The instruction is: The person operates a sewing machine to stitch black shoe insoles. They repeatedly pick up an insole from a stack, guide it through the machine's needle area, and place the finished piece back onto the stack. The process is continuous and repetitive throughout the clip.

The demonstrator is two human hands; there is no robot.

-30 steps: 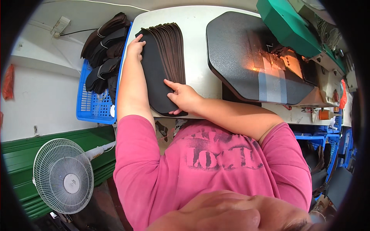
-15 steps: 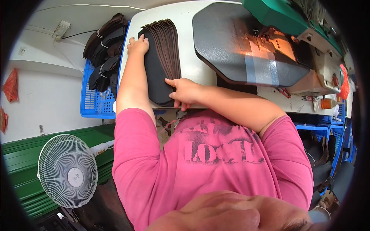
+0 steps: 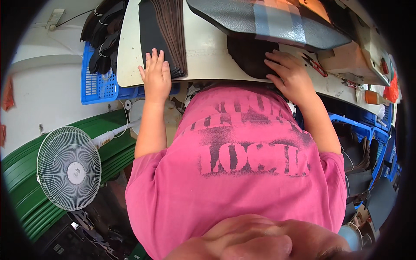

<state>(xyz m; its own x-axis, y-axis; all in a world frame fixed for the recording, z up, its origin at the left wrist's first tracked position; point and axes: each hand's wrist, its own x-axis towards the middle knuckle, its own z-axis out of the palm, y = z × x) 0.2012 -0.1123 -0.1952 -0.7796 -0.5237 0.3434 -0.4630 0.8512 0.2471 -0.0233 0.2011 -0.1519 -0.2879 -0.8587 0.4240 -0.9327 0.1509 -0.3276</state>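
Observation:
A fanned stack of dark flat pieces [image 3: 170, 37], black on top with brown edges, lies on the left part of the white table. My left hand [image 3: 156, 80] rests flat on its near end, fingers stretched out and slightly spread. Further right, my right hand [image 3: 294, 78] has its fingers apart and touches the right side of a separate dark brown piece or pile [image 3: 251, 56]. The far part of that pile is hidden beneath the grey-black padded board [image 3: 242, 19].
A blue basket [image 3: 99, 82] with tied dark bundles [image 3: 104, 47] stands left of the white table [image 3: 208, 56]. Red-handled snips [image 3: 315, 66] and an orange pot [image 3: 372, 97] lie right, near a machine. A white fan [image 3: 69, 168] stands lower left; more blue crates [image 3: 375, 143] at right.
My left hand has come from the stack's far end to its near end. My right hand has left the stack and moved right to the other dark pile. The view has shifted.

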